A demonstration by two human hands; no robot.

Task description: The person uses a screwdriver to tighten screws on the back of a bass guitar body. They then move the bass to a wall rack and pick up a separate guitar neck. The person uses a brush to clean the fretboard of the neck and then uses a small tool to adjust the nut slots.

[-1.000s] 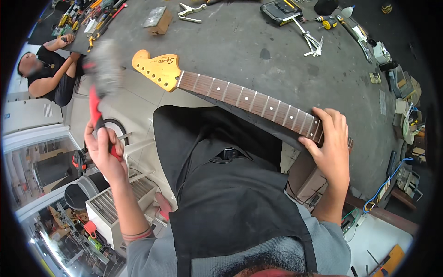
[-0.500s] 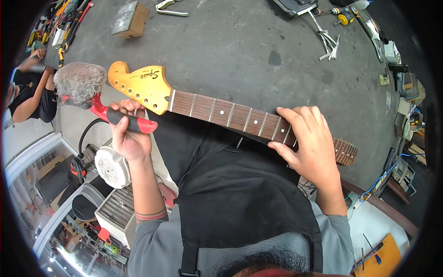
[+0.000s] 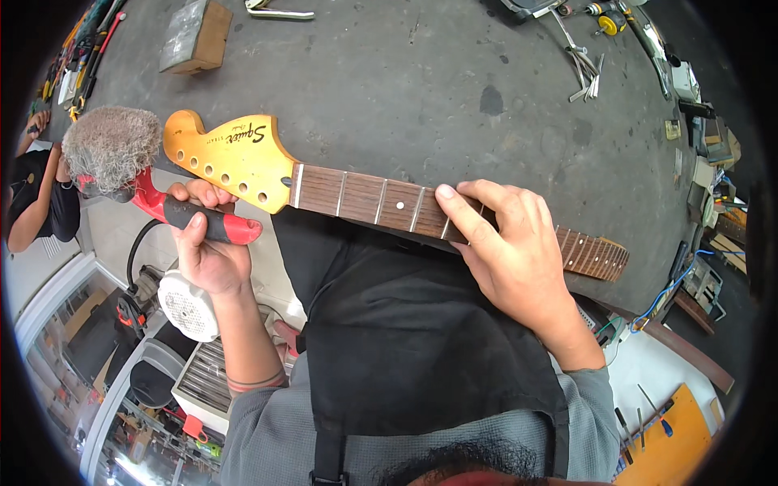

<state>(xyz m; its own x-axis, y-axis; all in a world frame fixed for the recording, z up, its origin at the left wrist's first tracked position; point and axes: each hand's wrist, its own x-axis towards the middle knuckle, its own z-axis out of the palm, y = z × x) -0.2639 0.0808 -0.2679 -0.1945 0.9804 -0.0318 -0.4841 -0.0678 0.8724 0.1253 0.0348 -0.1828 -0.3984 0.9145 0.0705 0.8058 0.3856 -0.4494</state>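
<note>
A guitar neck [image 3: 363, 198] with a dark fretboard lies slanted along the near edge of the workbench, its glossy amber headstock [image 3: 231, 154] at the left and its other end at the right. My left hand [image 3: 215, 255] is closed round the red and black handle of a brush [image 3: 212, 224] with a thick, frayed grey bristle head. Its fingertips are close to the headstock's near edge; whether they touch it is unclear. Across the middle of the fretboard lies my right hand [image 3: 515, 251], gripping the neck, with part of the thumb side hidden.
On the workbench [image 3: 405, 105] sit a metal-faced block [image 3: 194, 39], pliers [image 3: 279, 11] and a bunch of metal strips [image 3: 585, 74]. Hand tools line the far left edge. Another person [image 3: 44, 182] is at the left. A white round-faced machine [image 3: 188, 306] stands below my left forearm.
My right hand has slid left along the neck, uncovering more frets on its right. My left hand keeps its hold on the brush. The view has shifted slightly.
</note>
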